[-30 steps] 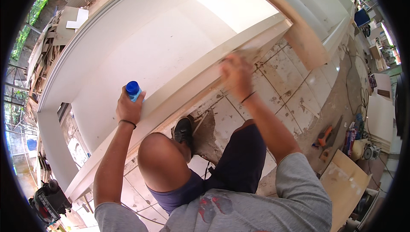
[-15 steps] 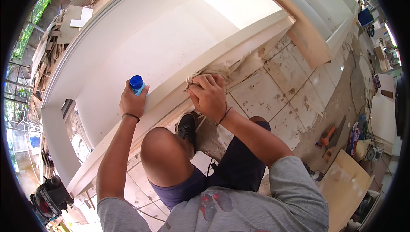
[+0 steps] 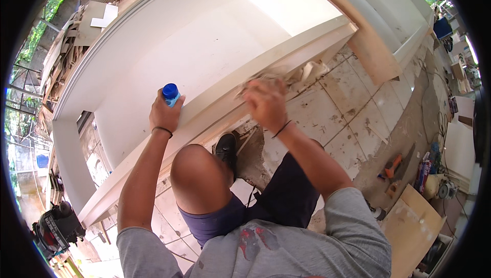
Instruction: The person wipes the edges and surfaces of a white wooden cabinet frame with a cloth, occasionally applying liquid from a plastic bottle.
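Observation:
My left hand (image 3: 164, 112) is wrapped round a small bottle with a blue cap (image 3: 170, 92), held upright over the near edge of a large white cabinet (image 3: 199, 48). My right hand (image 3: 265, 103) is closed on a beige rag (image 3: 259, 79), pressed to the front edge board (image 3: 299, 53) of the cabinet. Motion smears the fingers and the rag, and one loose end of the cloth trails to the right. Most of the bottle's body is hidden by my left palm.
Dirty floor tiles (image 3: 327, 109) lie right of the cabinet. A handsaw with an orange handle (image 3: 393, 166) and a wooden panel (image 3: 411, 221) are at the right. A black power tool (image 3: 57, 232) stands at lower left. Wood offcuts (image 3: 60, 58) are piled at the far left.
My right hand has slid the rag to the right along the edge board. The left hand, still round the bottle, appears slightly further right, as the whole view has shifted a little.

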{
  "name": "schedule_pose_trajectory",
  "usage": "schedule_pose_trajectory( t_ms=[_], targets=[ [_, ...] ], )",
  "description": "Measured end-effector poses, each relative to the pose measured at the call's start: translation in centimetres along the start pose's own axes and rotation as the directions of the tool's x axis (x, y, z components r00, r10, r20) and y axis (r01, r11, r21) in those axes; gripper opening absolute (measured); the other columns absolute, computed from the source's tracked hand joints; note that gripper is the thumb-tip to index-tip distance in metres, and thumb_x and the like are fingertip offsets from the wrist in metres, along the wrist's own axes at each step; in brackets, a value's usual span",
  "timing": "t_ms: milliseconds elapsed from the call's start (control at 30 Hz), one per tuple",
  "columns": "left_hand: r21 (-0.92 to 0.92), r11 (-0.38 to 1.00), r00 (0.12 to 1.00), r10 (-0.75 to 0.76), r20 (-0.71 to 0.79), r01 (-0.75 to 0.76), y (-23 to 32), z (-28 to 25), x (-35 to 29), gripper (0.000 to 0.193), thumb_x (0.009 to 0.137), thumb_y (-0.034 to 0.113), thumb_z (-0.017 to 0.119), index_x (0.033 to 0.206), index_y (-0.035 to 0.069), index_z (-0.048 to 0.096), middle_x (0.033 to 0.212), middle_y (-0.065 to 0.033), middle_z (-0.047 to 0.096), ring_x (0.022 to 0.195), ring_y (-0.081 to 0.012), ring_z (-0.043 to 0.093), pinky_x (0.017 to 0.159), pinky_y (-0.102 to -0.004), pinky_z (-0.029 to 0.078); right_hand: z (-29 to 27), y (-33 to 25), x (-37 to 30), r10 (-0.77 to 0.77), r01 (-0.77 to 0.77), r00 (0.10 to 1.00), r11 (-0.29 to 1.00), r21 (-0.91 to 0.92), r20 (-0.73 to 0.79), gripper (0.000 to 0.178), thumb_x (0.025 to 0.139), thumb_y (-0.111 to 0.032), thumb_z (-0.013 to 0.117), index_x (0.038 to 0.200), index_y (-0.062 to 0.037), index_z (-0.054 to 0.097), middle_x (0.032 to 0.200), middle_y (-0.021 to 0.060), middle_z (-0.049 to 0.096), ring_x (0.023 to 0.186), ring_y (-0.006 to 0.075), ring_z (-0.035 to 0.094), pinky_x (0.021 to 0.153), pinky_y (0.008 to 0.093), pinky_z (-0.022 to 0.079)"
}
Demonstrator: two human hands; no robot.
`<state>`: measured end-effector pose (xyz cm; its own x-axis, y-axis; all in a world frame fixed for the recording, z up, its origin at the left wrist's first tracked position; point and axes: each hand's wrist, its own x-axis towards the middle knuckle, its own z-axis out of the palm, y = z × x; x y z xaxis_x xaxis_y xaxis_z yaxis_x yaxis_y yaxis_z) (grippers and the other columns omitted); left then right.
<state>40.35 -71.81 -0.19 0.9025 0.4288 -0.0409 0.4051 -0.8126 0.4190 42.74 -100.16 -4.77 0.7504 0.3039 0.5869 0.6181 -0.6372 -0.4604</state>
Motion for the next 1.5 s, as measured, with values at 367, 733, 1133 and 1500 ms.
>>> schedule_pose_trajectory(
  t_ms=[367,733,1133,1500],
  targets=[
    [-0.003,1.0,0.999,-0.018,0.031,0.019,0.1,0.2,0.1,0.053,0.083,0.048,0.067,0.119,0.012,0.054,0.109,-0.015,0.068,0.103,-0.0352,0.064,0.087,-0.0468,0.05,0.4,-0.5,-0.4,0.025,-0.027,0.999,0.996,-0.087,-0.023,0.004,0.08,-0.017,0.068,0.081,-0.0133,0.068,0.106,0.0052,0.065,0.111,0.0253,0.057,0.102,0.0461,0.036],
    [0.007,1.0,1.0,-0.004,0.02,0.004,0.9,0.5,0.2,0.051,0.082,0.047,0.068,0.116,0.012,0.055,0.107,-0.0154,0.069,0.102,-0.0357,0.064,0.086,-0.0469,0.05,-0.3,1.2,0.2,-0.085,0.081,0.993,0.995,-0.056,-0.078,0.003,0.08,-0.013,0.065,0.078,-0.0117,0.066,0.09,0.0057,0.067,0.092,0.0267,0.062,0.094,0.0466,0.039],
    [0.0,1.0,0.999,0.02,0.027,-0.02,1.3,0.6,0.4,0.049,0.083,0.047,0.068,0.115,0.013,0.055,0.106,-0.0143,0.069,0.101,-0.0347,0.065,0.085,-0.0466,0.051,-0.2,8.8,5.8,0.122,-0.182,0.979,0.883,-0.432,-0.164,0.029,0.091,-0.028,0.061,0.108,-0.0068,0.07,0.124,0.0077,0.066,0.131,0.0272,0.05,0.109,0.0523,0.032],
    [-0.036,0.999,0.999,0.024,0.025,-0.023,1.4,0.5,0.2,0.049,0.082,0.048,0.069,0.114,0.013,0.055,0.105,-0.0138,0.069,0.1,-0.0354,0.065,0.085,-0.0465,0.05,-4.7,17.5,8.0,0.237,-0.293,0.956,0.807,-0.512,-0.175,0.044,0.097,-0.046,0.051,0.121,-0.0113,0.065,0.124,0.0076,0.065,0.127,0.0256,0.052,0.112,0.0602,0.021]
  ],
)
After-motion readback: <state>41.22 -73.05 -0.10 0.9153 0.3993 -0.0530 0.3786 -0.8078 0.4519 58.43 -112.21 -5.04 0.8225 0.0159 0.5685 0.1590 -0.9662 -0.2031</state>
